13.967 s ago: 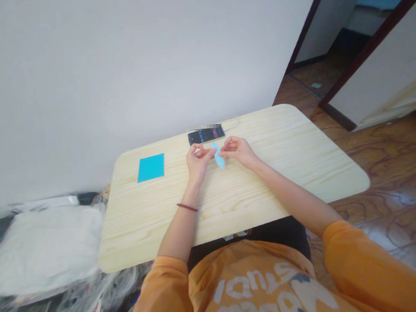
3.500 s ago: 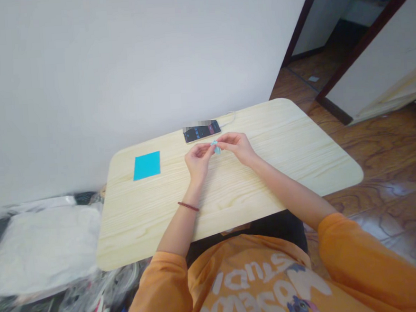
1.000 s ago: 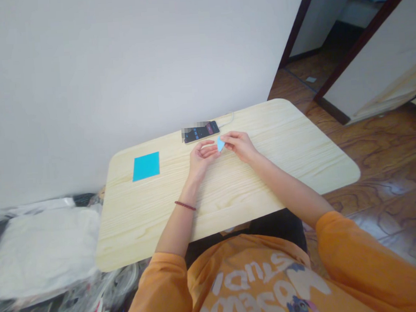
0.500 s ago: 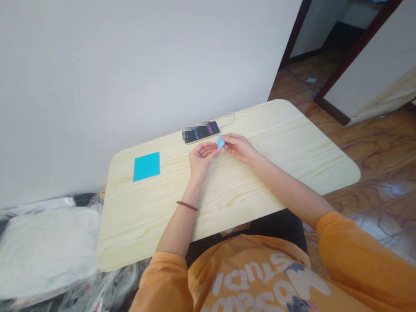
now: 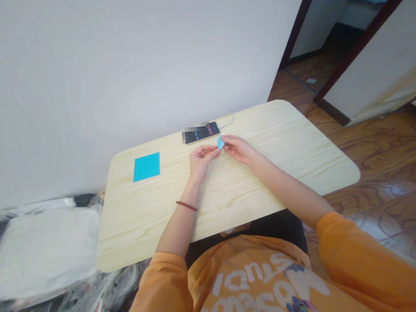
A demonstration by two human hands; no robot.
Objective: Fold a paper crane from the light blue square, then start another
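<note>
- Pinched between the thumb and fingertips of the right hand (image 5: pixel 239 149) is a small piece of light-blue folded paper (image 5: pixel 220 142); that hand's other fingers curl in behind it.
- Thumb and forefinger of the left hand (image 5: pixel 201 161) come together at the paper's lower left edge, nipping it there; the remaining fingers are bent loosely. The individual creases are too small to make out.
- The folded paper sits between the two hands, over the middle of the pale wood-grain table (image 5: pixel 267 185), just in front of the smartphone (image 5: pixel 203 133).
- The smartphone lies face up near the table's back edge, its dark screen showing digits and a reddish button, part of it pixelated. A white cable (image 5: pixel 229 120) runs from its right end.
- To the left of the hands, well apart from them, a bright blue square of paper (image 5: pixel 146 167) lies flat on the table.
- A dark red bracelet (image 5: pixel 186 205) circles the left wrist.
- Both forearms reach forward from an orange T-shirt (image 5: pixel 236 258) with white lettering and a blue cartoon figure.
</note>
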